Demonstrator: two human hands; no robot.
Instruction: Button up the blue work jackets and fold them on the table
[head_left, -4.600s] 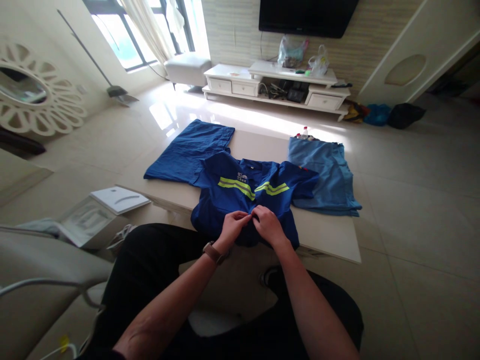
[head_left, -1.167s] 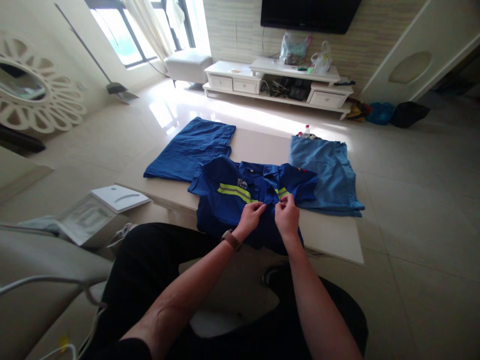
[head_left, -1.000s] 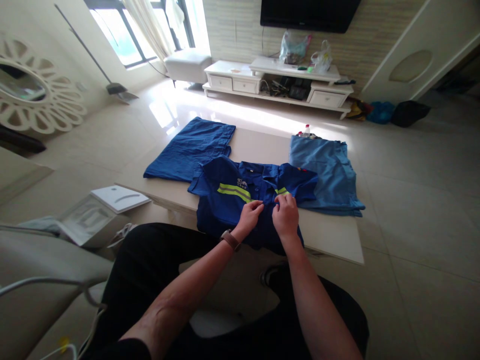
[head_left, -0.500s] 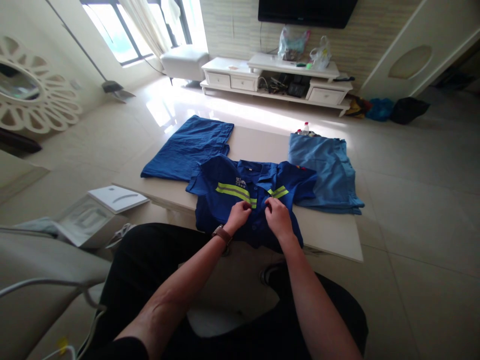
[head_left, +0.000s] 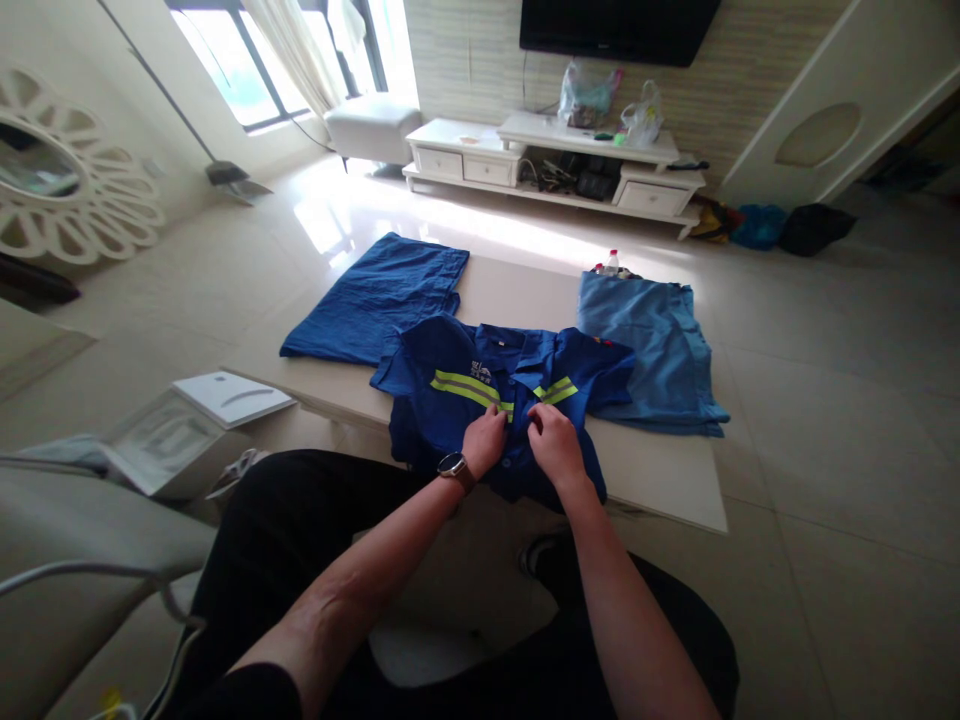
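A dark blue work shirt (head_left: 442, 415) with yellow-green reflective stripes lies front up on the low table, its collar away from me and its lower part at the near edge. My left hand (head_left: 486, 440), with a watch on the wrist, is closed on the shirt's front just below the left stripe. Across the button opening, my right hand (head_left: 553, 440) pinches the other front edge below the right stripe. The fingertips are small in view, and the cloth between them is partly hidden by the hands.
Folded blue cloth (head_left: 375, 300) lies at the table's far left, lighter blue folded cloth (head_left: 645, 350) at the right. Small red-capped bottles (head_left: 613, 264) stand behind it. An open white box (head_left: 169, 440) sits left of my knee. A white TV cabinet (head_left: 555, 190) stands along the wall.
My left wrist has turned so the watch face shows, and the left hand has shifted slightly right. The right hand stays nearly in place at the shirt front.
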